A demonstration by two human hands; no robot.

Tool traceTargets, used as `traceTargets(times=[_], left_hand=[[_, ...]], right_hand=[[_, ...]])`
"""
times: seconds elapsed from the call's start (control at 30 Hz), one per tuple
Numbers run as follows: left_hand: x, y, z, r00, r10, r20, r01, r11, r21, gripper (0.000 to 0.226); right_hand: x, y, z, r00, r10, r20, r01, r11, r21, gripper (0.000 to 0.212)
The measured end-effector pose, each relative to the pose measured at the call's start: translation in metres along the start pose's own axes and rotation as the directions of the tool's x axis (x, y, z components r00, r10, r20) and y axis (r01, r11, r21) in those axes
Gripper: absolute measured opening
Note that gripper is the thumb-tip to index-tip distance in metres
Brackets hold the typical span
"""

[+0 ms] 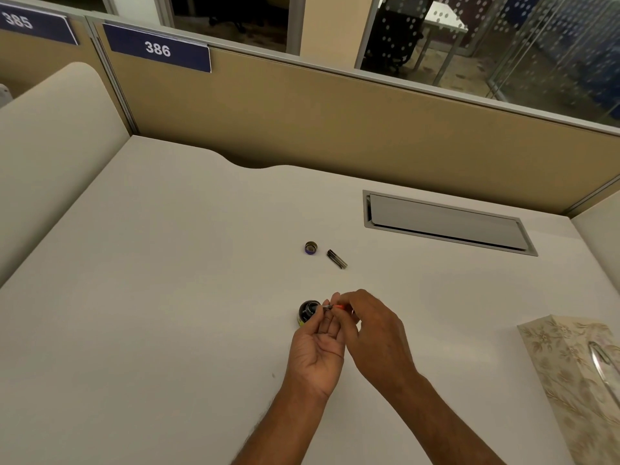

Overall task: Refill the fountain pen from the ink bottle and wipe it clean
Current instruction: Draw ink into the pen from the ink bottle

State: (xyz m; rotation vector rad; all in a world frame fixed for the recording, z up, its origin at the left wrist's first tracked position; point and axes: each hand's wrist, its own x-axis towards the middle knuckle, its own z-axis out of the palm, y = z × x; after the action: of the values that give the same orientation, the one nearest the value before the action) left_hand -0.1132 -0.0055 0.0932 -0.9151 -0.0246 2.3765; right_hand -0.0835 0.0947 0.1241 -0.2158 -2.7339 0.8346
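A small dark ink bottle (307, 312) with a yellow-green label stands open on the white desk (167, 297). Both hands meet just to its right. My right hand (369, 327) pinches a thin pen part (332, 307) with an orange section and a silver tip that points toward the bottle's mouth. My left hand (320, 347), palm up, touches the same part with its fingertips. The bottle's cap (311, 247) lies farther back, upside down. Beside it lies a dark pen piece (337, 259).
A floral tissue box (577, 374) stands at the right edge. A grey cable hatch (446, 221) is set into the desk at the back right. Tan partition panels close off the back and the left side.
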Motion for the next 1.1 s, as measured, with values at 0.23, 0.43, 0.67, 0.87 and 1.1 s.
traceTargets(times=[0.23,0.43,0.67,0.87,1.1], left_hand=[[-0.0013,0.0007,0.0010,1.000,0.002,-0.003,-0.002,1.000,-0.010,0.042],[-0.0009,-0.0015,0.0009,1.000,0.007,-0.016,-0.007,1.000,-0.007,0.040],[-0.0030,-0.0008,0.0031,1.000,-0.008,0.009,0.008,1.000,-0.024,0.041],[-0.0045,-0.0021,0.0041,1.000,0.019,-0.017,-0.019,1.000,-0.006,0.038],[-0.0042,-0.0003,0.0027,1.000,0.007,-0.002,-0.007,1.000,0.026,0.036]], right_hand=[[0.0020,-0.0015,0.0013,1.000,0.009,-0.020,-0.010,0.999,-0.043,0.010],[-0.0001,0.0010,0.0005,1.000,-0.013,0.002,0.013,1.000,-0.020,0.007],[0.0025,-0.0012,-0.0001,0.999,0.041,-0.028,-0.043,0.997,-0.065,0.020],[0.0003,-0.0003,-0.0019,1.000,0.006,0.011,-0.006,1.000,-0.027,0.006],[0.0032,-0.0043,-0.0010,1.000,0.022,0.009,-0.021,0.999,-0.038,0.009]])
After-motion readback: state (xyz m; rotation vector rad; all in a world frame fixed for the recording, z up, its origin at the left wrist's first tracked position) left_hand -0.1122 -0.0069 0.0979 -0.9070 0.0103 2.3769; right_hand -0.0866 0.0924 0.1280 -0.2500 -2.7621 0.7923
